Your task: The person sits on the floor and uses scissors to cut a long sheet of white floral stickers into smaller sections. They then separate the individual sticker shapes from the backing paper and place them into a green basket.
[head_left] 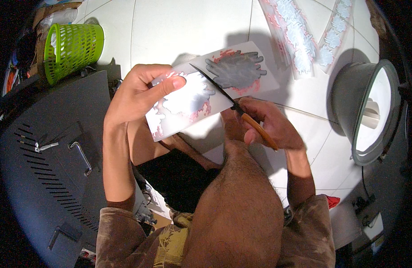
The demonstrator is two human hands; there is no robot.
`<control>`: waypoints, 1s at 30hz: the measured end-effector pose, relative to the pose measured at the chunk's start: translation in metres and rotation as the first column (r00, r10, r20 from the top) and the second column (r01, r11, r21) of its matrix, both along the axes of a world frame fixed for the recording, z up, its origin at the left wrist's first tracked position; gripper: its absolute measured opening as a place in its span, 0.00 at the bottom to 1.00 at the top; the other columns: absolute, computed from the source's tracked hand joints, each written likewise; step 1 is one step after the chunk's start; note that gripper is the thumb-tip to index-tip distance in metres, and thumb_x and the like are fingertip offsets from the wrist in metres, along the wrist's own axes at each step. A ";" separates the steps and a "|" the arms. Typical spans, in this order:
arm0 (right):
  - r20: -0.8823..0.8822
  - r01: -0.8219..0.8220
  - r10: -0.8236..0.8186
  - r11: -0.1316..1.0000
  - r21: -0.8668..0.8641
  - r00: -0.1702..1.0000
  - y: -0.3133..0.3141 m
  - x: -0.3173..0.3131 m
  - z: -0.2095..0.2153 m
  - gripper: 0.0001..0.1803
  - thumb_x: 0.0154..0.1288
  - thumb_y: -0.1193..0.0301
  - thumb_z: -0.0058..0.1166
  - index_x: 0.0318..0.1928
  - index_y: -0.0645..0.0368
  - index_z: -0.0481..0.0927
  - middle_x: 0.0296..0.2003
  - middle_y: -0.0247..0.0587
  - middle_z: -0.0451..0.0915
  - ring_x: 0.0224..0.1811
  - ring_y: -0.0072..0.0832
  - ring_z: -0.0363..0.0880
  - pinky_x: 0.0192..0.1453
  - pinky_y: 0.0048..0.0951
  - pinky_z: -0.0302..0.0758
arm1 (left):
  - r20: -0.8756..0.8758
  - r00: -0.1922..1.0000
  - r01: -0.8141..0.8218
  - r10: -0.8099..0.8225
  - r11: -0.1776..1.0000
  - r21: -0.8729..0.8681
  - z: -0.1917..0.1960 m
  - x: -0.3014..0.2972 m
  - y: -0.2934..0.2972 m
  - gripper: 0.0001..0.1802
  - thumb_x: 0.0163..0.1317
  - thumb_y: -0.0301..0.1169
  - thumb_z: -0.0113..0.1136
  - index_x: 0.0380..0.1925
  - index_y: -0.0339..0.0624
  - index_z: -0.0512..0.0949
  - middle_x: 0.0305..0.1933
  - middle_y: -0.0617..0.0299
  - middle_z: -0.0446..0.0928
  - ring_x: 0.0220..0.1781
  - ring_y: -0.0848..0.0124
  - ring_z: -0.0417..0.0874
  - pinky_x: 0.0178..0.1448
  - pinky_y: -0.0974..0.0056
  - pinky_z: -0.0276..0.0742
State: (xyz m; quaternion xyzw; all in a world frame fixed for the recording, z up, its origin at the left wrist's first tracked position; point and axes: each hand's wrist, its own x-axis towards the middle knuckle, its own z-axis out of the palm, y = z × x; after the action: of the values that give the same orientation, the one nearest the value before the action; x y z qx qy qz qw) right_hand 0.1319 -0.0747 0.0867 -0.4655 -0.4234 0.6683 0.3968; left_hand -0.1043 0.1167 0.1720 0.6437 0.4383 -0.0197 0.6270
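Note:
My left hand pinches the left end of a white sheet, its thumb pressed on top. Two ragged grey-and-red shapes are printed on it: a bright, glare-washed one under my thumb and a darker grey one on the right. My right hand grips scissors with orange-brown handles and dark blades. The blades lie across the sheet between the two shapes, tip toward its far edge. Only one blade shows clearly, so I cannot tell how far they are spread. The sheet is held above my raised bare knee.
More printed strips lie on the white tiled floor at far right. A grey round lamp-like shade stands at right. On the left are a green perforated basket and a dark metal cabinet with handles.

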 end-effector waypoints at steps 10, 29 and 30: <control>-0.094 0.081 -0.097 0.984 -0.157 0.991 0.003 -0.010 0.010 0.47 0.46 0.25 0.63 0.39 0.61 0.76 0.34 0.27 0.70 0.35 0.17 0.67 0.39 0.22 0.67 | 0.041 0.989 -0.144 0.142 0.989 0.040 -0.007 0.005 -0.009 0.14 0.69 0.37 0.67 0.31 0.36 0.85 0.23 0.75 0.74 0.26 0.87 0.67 0.29 0.74 0.62; -0.087 0.161 -0.178 0.972 -0.170 0.980 -0.007 -0.016 -0.002 0.42 0.46 0.38 0.73 0.46 0.61 0.76 0.36 0.30 0.72 0.39 0.20 0.69 0.46 0.24 0.69 | 0.063 0.983 -0.173 0.173 0.985 0.002 -0.006 0.008 -0.015 0.15 0.70 0.37 0.66 0.33 0.35 0.85 0.25 0.73 0.77 0.26 0.86 0.70 0.29 0.75 0.65; -0.039 0.113 -0.122 0.976 -0.188 0.992 -0.008 -0.011 -0.002 0.41 0.47 0.42 0.75 0.50 0.62 0.77 0.38 0.36 0.75 0.42 0.26 0.71 0.50 0.29 0.72 | 0.053 0.984 -0.168 0.168 0.986 -0.002 -0.005 0.008 -0.014 0.14 0.70 0.37 0.66 0.33 0.35 0.85 0.25 0.73 0.77 0.27 0.86 0.70 0.29 0.74 0.66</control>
State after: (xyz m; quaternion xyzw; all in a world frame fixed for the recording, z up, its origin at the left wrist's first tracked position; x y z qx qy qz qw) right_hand 0.1207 -0.0824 0.0847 -0.5076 -0.3209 0.6917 0.4010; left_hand -0.0960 0.1026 0.1668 0.6057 0.4742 0.0508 0.6369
